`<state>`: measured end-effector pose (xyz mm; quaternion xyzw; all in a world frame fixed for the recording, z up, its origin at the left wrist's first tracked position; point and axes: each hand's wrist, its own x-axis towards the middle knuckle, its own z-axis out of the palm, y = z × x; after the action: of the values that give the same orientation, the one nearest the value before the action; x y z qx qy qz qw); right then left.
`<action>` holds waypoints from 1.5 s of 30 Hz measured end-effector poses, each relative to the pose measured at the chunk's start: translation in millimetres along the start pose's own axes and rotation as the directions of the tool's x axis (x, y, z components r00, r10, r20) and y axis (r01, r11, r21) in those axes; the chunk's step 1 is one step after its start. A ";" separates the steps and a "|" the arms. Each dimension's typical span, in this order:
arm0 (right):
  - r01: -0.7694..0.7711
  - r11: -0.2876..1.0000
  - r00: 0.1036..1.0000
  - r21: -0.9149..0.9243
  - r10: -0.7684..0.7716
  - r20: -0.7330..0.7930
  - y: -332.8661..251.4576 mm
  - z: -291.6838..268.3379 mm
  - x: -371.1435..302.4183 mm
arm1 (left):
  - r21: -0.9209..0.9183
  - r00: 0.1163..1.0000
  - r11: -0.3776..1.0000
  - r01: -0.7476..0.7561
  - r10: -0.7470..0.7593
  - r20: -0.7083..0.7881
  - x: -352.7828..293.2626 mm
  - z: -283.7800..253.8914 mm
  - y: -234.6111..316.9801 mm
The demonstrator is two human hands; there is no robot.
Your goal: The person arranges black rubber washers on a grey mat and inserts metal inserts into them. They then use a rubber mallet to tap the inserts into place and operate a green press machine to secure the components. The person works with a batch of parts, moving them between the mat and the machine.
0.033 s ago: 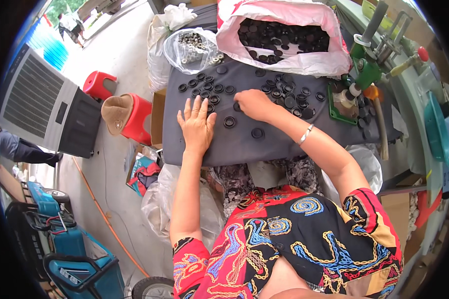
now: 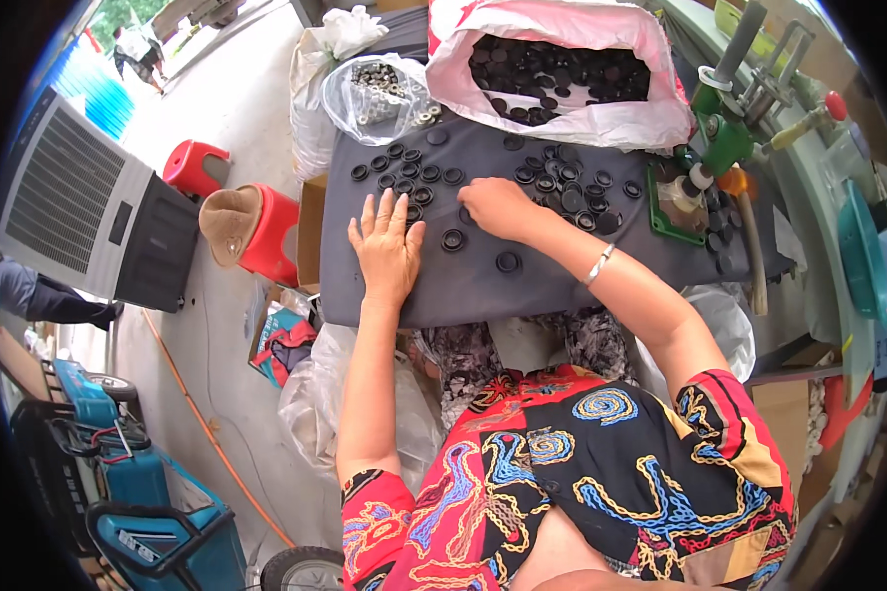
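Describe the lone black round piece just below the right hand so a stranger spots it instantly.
Start at the grey cloth-covered table and find the right hand. Just below it in the picture lies a black round piece. It sits apart from the other loose pieces around that hand, closest to the table's front edge.

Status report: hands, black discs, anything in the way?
Left hand spread, palm down. Right hand at black disc, grip unclear. One ringed piece lies between hands.

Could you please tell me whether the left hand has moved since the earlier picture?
No, I see no clear move: judged against the table, the left hand lies in the same place, fingers spread.
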<state>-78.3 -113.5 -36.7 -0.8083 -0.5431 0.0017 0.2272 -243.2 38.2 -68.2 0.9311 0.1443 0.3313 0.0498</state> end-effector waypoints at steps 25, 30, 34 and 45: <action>-0.067 0.911 0.984 -0.406 -0.006 -0.177 2.0 -44.7 -47.3 | -0.244 0.994 0.964 -0.109 0.107 -0.019 -14.6 -16.8 41.0; -0.115 0.904 0.989 -0.411 0.142 0.035 24.7 -40.8 -37.9 | -0.202 0.995 0.974 -0.099 0.101 0.003 -15.3 -16.9 41.4; -0.184 0.939 0.982 -0.289 0.190 -0.010 24.4 -45.2 -34.7 | -0.231 0.998 0.971 -0.058 0.052 -0.031 -14.8 -17.6 42.0; -0.052 0.982 0.999 0.182 0.049 0.017 7.3 -6.3 19.5 | -0.275 0.997 0.961 0.005 -0.028 -0.079 -17.4 -13.0 35.5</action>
<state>-62.3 -100.9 -29.0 -0.7976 -0.5214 0.0624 0.2968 -255.9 -0.9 -62.0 0.8996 0.1064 0.3856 0.1754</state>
